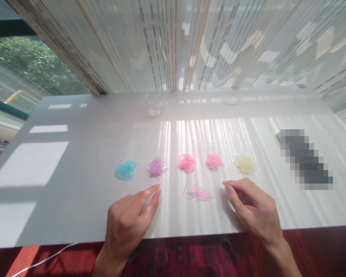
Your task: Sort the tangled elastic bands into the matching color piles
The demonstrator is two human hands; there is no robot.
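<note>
Where sunlight falls in blocks at the left of the frame, the white table (63,207) carries no strands, and the first group, a blue pile (126,169) of thin strands, lies left of centre. Just below it the left hand (129,215) curves in from the lower edge, thumb and index tips close together; nothing shows between them, though I cannot tell whether a fine strand is pinched there. A purple pile (157,167) sits above those tips, and farther up a clear container (155,109) stands at the back, probably to leave the front free for the fingers. Next comes a coral-pink pile (187,163), then, lower and between the hands, a mixed pile (198,193) of pink and bluish strands, loosely spread, seemingly set there so both hands reach it equally. To its upper right lies a lighter pink pile (214,161); a clear disc (230,99) rests at the back, beyond the row. A pale yellow pile (245,164) ends the row, whose gaps seem meant to keep colours from mingling. Below it the right hand (253,207) points inward, index and thumb nearly meeting; again I cannot tell if anything is gripped. At far right lies a dark object (305,159), pixelated beyond recognition, well apart from the strands.
</note>
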